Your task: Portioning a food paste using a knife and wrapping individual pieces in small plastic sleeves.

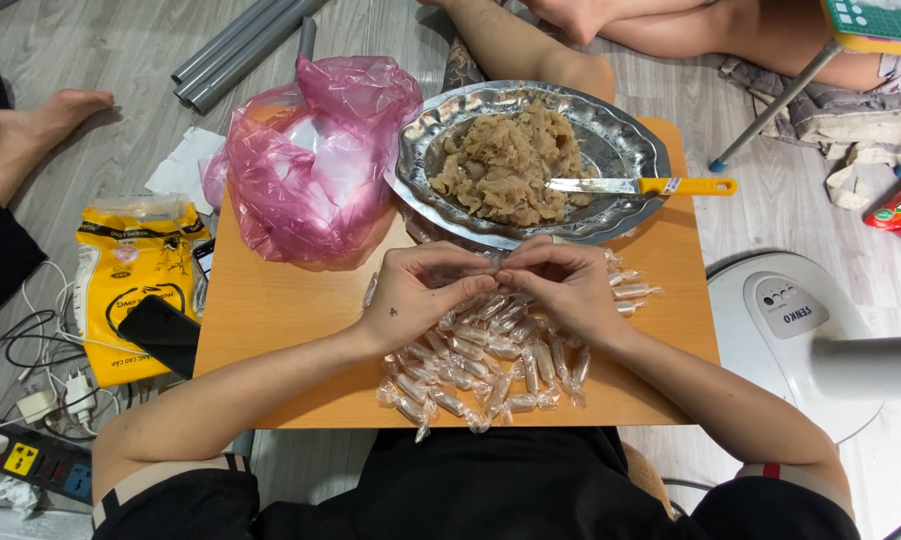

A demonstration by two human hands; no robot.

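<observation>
1. The left hand [410, 295] and right hand [560, 285] meet fingertip to fingertip over the small wooden table [270, 310], both pinched together on 1 small candy piece [494, 271] in clear wrap; most of it is hidden by the fingers.

2. That piece sits between the 2 thumbs and forefingers, just in front of the near rim of the metal tray [620, 150] and directly above the pile of wrapped candies [490, 365].

3. By the look of it, the piece is light, soft and probably sticky inside, while the clear film is thin and slippery. The twisted ends seem the best places to grip; squeezing the middle would likely deform it.

4. The pile spreads from under both hands toward the near table edge, the candies touching and overlapping each other.

5. The tray holds a mound of beige candy paste [510, 160], with a yellow-handled knife [640, 186] lying across it, blade on the paste and handle over the right rim.

6. A pink plastic bag [310, 160] sits crumpled at the table's far left, touching the tray.

7. On the floor to the left lies a yellow packet [130, 270] with a dark phone [160, 335] on it.
</observation>
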